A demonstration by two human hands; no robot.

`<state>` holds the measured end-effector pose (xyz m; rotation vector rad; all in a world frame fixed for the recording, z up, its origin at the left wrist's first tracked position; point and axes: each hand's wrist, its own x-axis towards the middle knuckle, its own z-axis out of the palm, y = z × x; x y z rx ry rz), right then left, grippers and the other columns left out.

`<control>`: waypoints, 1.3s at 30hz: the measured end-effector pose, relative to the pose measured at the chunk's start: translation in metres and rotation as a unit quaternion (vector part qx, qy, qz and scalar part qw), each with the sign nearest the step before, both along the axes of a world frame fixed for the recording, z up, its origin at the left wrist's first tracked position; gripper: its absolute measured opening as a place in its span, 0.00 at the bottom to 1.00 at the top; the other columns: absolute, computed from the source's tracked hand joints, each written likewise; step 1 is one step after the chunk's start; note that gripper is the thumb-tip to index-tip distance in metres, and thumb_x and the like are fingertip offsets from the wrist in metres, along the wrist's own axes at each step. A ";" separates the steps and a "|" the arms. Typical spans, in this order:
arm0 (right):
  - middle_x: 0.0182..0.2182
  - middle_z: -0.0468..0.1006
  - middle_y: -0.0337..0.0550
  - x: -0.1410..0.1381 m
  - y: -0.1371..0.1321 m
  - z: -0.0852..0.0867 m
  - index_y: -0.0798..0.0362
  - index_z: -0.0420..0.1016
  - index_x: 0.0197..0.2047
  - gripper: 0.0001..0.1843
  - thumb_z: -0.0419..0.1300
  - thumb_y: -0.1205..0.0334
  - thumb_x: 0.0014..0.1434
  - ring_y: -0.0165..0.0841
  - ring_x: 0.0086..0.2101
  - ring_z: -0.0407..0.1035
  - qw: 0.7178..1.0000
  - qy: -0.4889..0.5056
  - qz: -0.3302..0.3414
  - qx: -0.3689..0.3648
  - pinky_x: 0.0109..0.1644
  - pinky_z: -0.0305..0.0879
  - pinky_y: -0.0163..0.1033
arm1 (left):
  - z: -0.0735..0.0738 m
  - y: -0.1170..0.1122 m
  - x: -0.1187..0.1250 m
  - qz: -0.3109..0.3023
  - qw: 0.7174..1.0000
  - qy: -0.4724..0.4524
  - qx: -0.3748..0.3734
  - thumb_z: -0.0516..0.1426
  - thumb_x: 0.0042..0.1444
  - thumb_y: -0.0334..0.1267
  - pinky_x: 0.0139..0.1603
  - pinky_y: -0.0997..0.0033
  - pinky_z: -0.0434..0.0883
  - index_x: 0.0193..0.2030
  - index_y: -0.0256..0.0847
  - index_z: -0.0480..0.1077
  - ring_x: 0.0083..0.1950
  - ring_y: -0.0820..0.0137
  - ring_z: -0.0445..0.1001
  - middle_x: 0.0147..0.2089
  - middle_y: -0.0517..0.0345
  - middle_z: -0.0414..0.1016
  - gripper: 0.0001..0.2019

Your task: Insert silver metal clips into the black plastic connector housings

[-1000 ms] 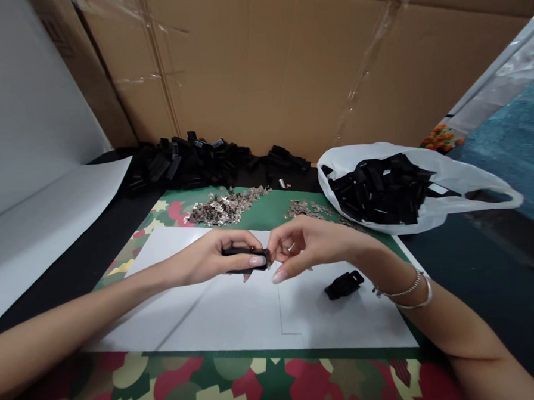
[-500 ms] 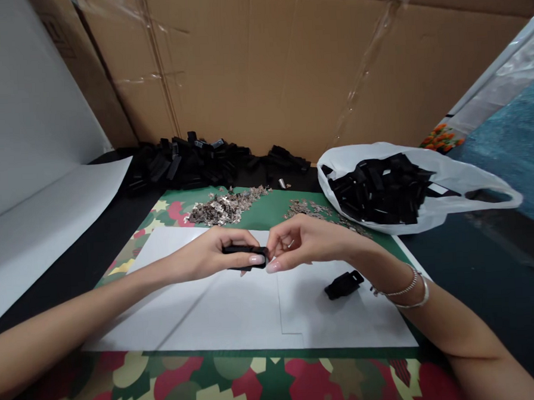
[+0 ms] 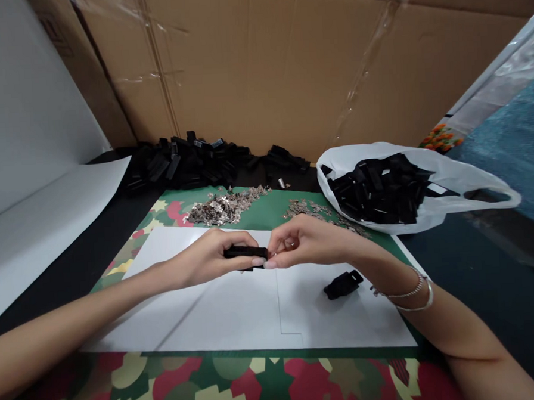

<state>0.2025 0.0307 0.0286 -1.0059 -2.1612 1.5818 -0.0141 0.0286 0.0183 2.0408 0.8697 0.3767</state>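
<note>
My left hand (image 3: 214, 256) is closed round a small black plastic part (image 3: 245, 252), held level above the white paper sheet (image 3: 237, 312). My right hand (image 3: 296, 241) is pinched at that part's right end, fingertips touching it; whatever lies in the pinch is too small to make out. A second black plastic part (image 3: 342, 285) lies loose on the paper, just right of my right wrist, which wears two thin bracelets.
Small silver metal pieces lie in two heaps (image 3: 225, 206) (image 3: 310, 208) on the green patterned cloth behind my hands. A pile of black parts (image 3: 188, 162) sits against the cardboard wall. A white plastic bag (image 3: 454, 184) at the right holds more black parts.
My right hand's fingers have closed in and moved left, from a loose pinch beside the part to pressing on its right end. My left hand stays nearly still.
</note>
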 end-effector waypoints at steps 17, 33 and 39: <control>0.15 0.58 0.31 -0.003 -0.013 0.004 0.57 0.71 0.26 0.09 0.57 0.60 0.53 0.22 0.19 0.50 0.990 -0.090 -0.024 0.104 0.21 0.45 0.30 | -0.010 -0.014 0.005 0.074 0.987 0.067 0.126 0.50 0.55 0.35 0.26 0.78 0.57 0.36 0.43 0.69 0.23 0.76 0.62 0.26 0.64 0.70 0.07; 0.23 0.74 0.41 0.002 0.063 -0.023 0.58 0.76 0.42 0.17 0.60 0.54 0.53 0.26 0.21 0.65 0.984 -0.128 -0.066 0.107 0.23 0.61 0.31 | -0.021 0.041 -0.019 0.182 0.866 -0.281 -0.372 0.60 0.53 0.42 0.25 0.78 0.64 0.26 0.35 0.67 0.23 0.79 0.62 0.21 0.63 0.63 0.13; 0.33 0.74 0.44 -0.046 0.113 -0.061 0.58 0.76 0.33 0.08 0.57 0.76 0.51 0.29 0.32 0.66 0.959 -0.107 -0.124 0.229 0.41 0.60 0.35 | -0.022 0.031 -0.016 0.169 0.863 -0.244 -0.409 0.54 0.58 0.45 0.24 0.78 0.61 0.37 0.35 0.69 0.26 0.75 0.65 0.27 0.58 0.69 0.13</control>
